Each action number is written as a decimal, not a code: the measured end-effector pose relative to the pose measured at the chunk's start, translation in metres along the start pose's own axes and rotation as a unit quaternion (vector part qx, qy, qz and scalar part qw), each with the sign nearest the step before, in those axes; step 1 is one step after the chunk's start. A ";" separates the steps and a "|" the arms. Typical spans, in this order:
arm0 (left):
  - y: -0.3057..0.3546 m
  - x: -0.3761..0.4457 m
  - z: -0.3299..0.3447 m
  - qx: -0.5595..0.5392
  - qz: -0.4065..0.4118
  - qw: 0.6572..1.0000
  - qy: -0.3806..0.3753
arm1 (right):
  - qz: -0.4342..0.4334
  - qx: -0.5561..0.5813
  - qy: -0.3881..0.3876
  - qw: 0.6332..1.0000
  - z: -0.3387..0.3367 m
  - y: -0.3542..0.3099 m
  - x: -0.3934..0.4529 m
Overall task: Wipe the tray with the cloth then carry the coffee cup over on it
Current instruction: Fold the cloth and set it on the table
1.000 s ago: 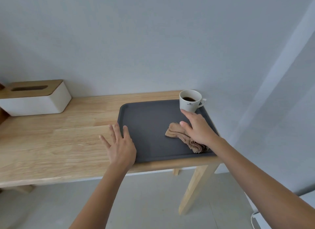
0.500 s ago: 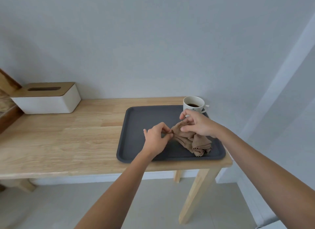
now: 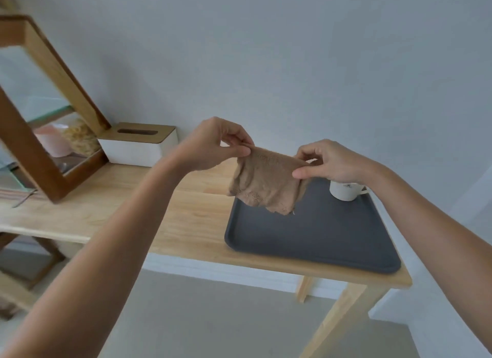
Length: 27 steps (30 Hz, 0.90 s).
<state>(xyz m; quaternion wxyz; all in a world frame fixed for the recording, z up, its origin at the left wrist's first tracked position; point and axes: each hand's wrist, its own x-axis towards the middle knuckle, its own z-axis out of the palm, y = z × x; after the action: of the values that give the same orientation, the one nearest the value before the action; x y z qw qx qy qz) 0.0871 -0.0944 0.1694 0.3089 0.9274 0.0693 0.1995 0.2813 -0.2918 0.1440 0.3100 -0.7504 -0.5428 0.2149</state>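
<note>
You're prepping the wipe: left hand [image 3: 210, 147] and right hand [image 3: 323, 160] each pinch a top corner of the tan fuzzy cloth [image 3: 266, 183], held spread above the dark grey rectangular tray [image 3: 314, 237]. Next, lower it flat and wipe, clear of the white coffee cup [image 3: 344, 191].

Tan cloth [image 3: 266, 183], dark grey tray [image 3: 319, 232], white cup [image 3: 343, 191].

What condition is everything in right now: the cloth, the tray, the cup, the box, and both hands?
Cloth: lifted above the tray, stretched between both hands, hanging loose.
Left hand: pinching the cloth's left top corner.
Right hand: pinching its right top corner.
Tray: flat on the table, bare except for the cup.
Coffee cup: upright at the tray's far corner.
Tissue box: lid on.
</note>
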 end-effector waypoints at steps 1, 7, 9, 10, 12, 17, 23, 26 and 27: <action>-0.006 -0.003 -0.012 0.009 -0.006 1.000 0.004 | -0.013 -0.002 -0.007 1.000 0.004 -0.003 0.008; -0.074 -0.017 -0.053 0.007 -0.107 0.994 0.011 | -0.029 0.015 0.053 0.998 0.049 -0.023 0.073; -0.095 -0.021 -0.058 -0.016 -0.140 0.990 0.028 | -0.043 -0.026 0.096 0.994 0.070 -0.028 0.094; -0.104 -0.024 -0.062 -0.031 -0.151 0.987 0.042 | -0.052 -0.038 0.122 0.990 0.078 -0.031 0.103; -0.117 -0.031 -0.072 -0.064 -0.157 0.983 0.065 | -0.076 -0.055 0.171 0.981 0.094 -0.037 0.113; -0.149 -0.065 -0.072 0.007 -0.208 0.978 0.001 | -0.146 -0.105 0.107 0.978 0.140 -0.040 0.102; -0.170 -0.091 -0.030 0.160 -0.230 0.938 -0.204 | -0.054 -0.115 -0.048 0.991 0.181 -0.016 0.096; -0.171 -0.089 -0.001 0.152 -0.186 0.956 -0.166 | -0.026 -0.239 -0.092 0.966 0.197 -0.012 0.109; -0.175 -0.089 0.008 0.142 -0.186 0.956 -0.178 | -0.016 -0.282 -0.112 0.953 0.203 -0.011 0.111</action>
<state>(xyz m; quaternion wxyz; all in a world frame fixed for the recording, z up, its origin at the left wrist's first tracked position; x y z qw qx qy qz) 0.0083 0.0188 0.0294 0.2132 0.9529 0.2117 -0.0413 0.1749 -0.1365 0.0081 0.0261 -0.7693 -0.6249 0.1306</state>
